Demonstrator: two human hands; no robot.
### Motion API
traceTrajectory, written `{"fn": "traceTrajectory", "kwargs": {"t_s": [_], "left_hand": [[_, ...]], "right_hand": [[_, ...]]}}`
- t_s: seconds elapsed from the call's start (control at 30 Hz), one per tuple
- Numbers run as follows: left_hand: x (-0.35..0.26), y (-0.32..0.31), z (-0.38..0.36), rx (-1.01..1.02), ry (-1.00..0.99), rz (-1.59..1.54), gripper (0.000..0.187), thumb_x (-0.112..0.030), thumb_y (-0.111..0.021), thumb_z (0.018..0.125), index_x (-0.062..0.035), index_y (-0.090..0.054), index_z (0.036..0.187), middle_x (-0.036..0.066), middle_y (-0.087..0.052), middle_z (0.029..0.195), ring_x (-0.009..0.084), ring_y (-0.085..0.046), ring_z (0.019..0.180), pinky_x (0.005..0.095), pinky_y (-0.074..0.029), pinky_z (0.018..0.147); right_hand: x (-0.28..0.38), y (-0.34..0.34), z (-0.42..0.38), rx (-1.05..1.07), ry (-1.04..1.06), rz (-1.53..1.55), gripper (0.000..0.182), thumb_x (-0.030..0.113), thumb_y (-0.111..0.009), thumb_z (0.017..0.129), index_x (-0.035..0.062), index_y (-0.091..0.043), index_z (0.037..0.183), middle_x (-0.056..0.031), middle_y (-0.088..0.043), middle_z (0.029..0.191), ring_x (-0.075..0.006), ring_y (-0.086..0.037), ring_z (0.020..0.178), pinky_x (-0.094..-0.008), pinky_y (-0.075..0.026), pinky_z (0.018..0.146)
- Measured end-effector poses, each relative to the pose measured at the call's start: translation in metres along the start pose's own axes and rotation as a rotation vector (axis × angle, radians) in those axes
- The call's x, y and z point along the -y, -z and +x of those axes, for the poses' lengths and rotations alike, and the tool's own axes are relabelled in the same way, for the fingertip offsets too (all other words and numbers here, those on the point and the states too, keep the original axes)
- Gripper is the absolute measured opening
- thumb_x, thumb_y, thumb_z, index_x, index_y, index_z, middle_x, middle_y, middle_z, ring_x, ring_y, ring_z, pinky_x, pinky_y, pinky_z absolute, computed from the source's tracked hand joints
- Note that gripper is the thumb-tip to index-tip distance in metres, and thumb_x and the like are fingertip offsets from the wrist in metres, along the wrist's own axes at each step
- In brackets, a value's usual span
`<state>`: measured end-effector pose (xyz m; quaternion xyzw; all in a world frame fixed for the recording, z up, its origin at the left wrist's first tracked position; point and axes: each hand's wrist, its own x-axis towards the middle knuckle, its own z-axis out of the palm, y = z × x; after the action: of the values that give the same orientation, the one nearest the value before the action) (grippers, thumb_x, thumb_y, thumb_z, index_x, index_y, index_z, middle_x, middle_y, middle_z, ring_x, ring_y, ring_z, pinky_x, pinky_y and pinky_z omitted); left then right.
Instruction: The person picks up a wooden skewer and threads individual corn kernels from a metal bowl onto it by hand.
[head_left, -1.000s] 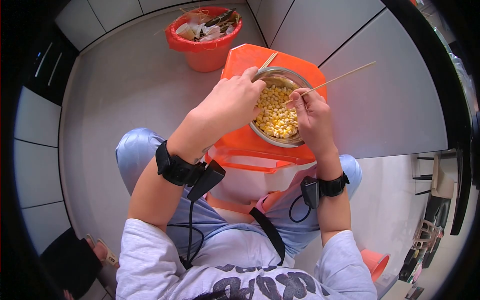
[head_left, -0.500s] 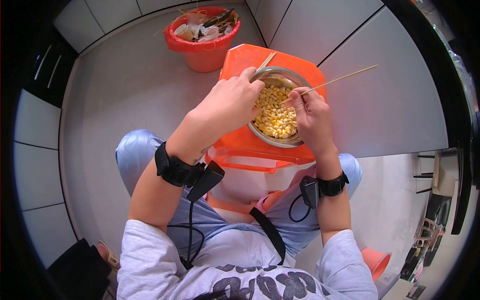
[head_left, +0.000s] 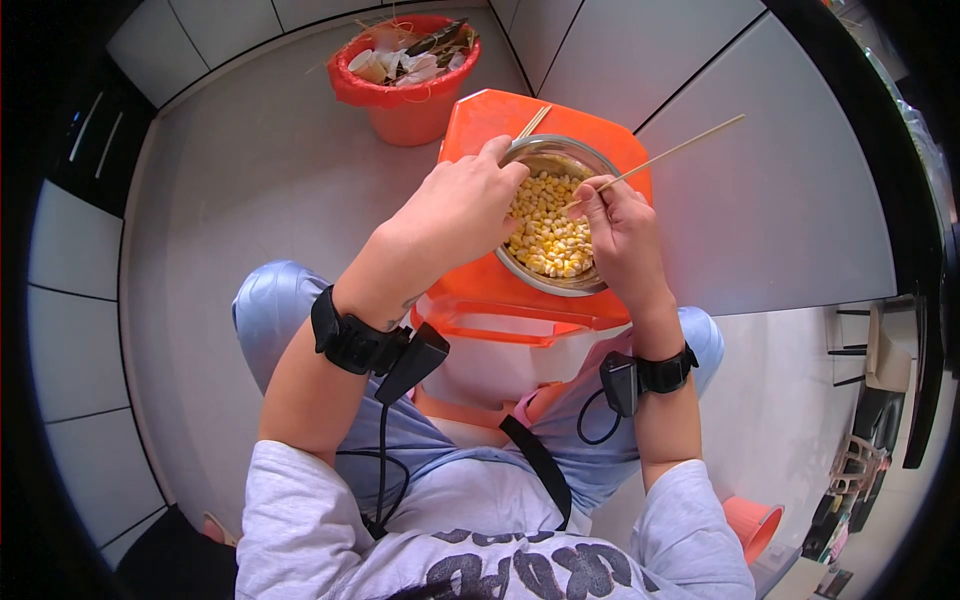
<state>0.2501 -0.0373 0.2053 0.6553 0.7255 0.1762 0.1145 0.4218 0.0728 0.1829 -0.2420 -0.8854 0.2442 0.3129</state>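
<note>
A metal bowl (head_left: 573, 289) holds many yellow corn kernels (head_left: 550, 235) and rests on an orange plastic stool (head_left: 478, 290). My left hand (head_left: 460, 195) lies over the bowl's left side, its fingers curled at the rim and partly hidden. Over the right side of the bowl, my right hand (head_left: 622, 225) pinches a thin wooden skewer (head_left: 690, 145). The skewer slants up to the right, while its lower end is near the kernels; whether a kernel is on that end I cannot make out. Several more skewers (head_left: 535, 121) lie on the stool behind the bowl.
A red bin (head_left: 410, 118) full of scraps stands on the floor behind the stool. White cabinet panels (head_left: 770, 200) rise close on the right. Near my right elbow is a small pink bin (head_left: 752, 528). Chairs (head_left: 885, 350) stand farther off at the right.
The skewer's free end has swung slightly down toward the left, with a small turn of my right fingers. My left hand and the bowl hold nearly the same position.
</note>
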Motion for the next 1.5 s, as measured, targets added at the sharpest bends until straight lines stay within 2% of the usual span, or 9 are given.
{"fn": "traceTrajectory", "kwargs": {"t_s": [0.33, 0.43, 0.53, 0.6, 0.8, 1.0, 1.5], "left_hand": [[0.0013, -0.0015, 0.0011, 0.001, 0.003, -0.003, 0.049, -0.01, -0.065, 0.072, 0.0016, -0.056, 0.119, 0.022, -0.044, 0.134, 0.0376, -0.062, 0.096, 0.04, -0.052, 0.086], [0.001, -0.0006, 0.0011, 0.007, 0.004, 0.002, 0.049, -0.01, -0.065, 0.072, 0.0017, -0.056, 0.119, 0.022, -0.044, 0.133, 0.0374, -0.062, 0.096, 0.0399, -0.052, 0.086], [0.0001, 0.0004, 0.0005, 0.006, 0.001, -0.005, 0.049, -0.01, -0.066, 0.072, 0.0018, -0.056, 0.119, 0.022, -0.045, 0.133, 0.0373, -0.063, 0.095, 0.0399, -0.052, 0.085], [0.0008, -0.0004, 0.0005, 0.001, -0.001, -0.007, 0.049, -0.01, -0.066, 0.072, 0.0017, -0.056, 0.119, 0.022, -0.045, 0.132, 0.0372, -0.062, 0.096, 0.0401, -0.052, 0.086], [-0.0002, -0.0001, -0.0002, -0.011, -0.008, -0.007, 0.049, -0.011, -0.066, 0.073, 0.0015, -0.056, 0.119, 0.022, -0.046, 0.132, 0.0373, -0.061, 0.098, 0.0406, -0.051, 0.088], [0.0002, -0.0003, -0.0004, -0.012, -0.016, -0.001, 0.049, -0.01, -0.066, 0.072, 0.0021, -0.056, 0.119, 0.022, -0.046, 0.132, 0.0371, -0.061, 0.1, 0.0404, -0.05, 0.088], [0.0002, -0.0005, -0.0006, -0.014, -0.018, -0.007, 0.048, -0.01, -0.066, 0.072, 0.0014, -0.056, 0.118, 0.023, -0.045, 0.133, 0.0377, -0.061, 0.098, 0.0404, -0.051, 0.088]], "right_hand": [[0.0, -0.001, 0.0002, 0.016, 0.028, -0.013, 0.014, 0.013, -0.054, 0.092, 0.0025, -0.061, 0.087, -0.01, -0.063, 0.076, -0.0281, -0.058, 0.071, -0.0362, -0.041, 0.073], [-0.0004, -0.002, 0.0003, 0.011, 0.005, 0.02, 0.015, 0.014, -0.054, 0.092, 0.0022, -0.061, 0.087, -0.0104, -0.064, 0.074, -0.0277, -0.057, 0.069, -0.0359, -0.041, 0.072], [0.0009, -0.002, -0.0004, -0.049, -0.102, 0.123, 0.017, 0.015, -0.054, 0.093, 0.0014, -0.061, 0.086, -0.0103, -0.065, 0.07, -0.0252, -0.058, 0.066, -0.0345, -0.042, 0.069], [0.0016, -0.0011, 0.0001, -0.149, -0.142, 0.214, 0.018, 0.016, -0.054, 0.093, 0.0009, -0.061, 0.086, -0.0099, -0.065, 0.067, -0.0223, -0.059, 0.064, -0.0328, -0.044, 0.065], [0.0066, 0.0004, 0.0003, -0.088, -0.175, 0.197, 0.018, 0.017, -0.055, 0.093, 0.0017, -0.061, 0.085, -0.0092, -0.065, 0.068, -0.0222, -0.06, 0.065, -0.0327, -0.044, 0.065], [0.0003, -0.002, -0.0005, -0.032, -0.03, 0.051, 0.016, 0.017, -0.057, 0.091, 0.0027, -0.063, 0.086, -0.009, -0.064, 0.071, -0.0254, -0.059, 0.065, -0.0346, -0.042, 0.069], [0.0008, -0.0023, 0.0003, -0.036, 0.013, 0.081, 0.015, 0.016, -0.059, 0.09, 0.0027, -0.064, 0.084, -0.0077, -0.064, 0.069, -0.0243, -0.059, 0.063, -0.0336, -0.041, 0.067]]}}
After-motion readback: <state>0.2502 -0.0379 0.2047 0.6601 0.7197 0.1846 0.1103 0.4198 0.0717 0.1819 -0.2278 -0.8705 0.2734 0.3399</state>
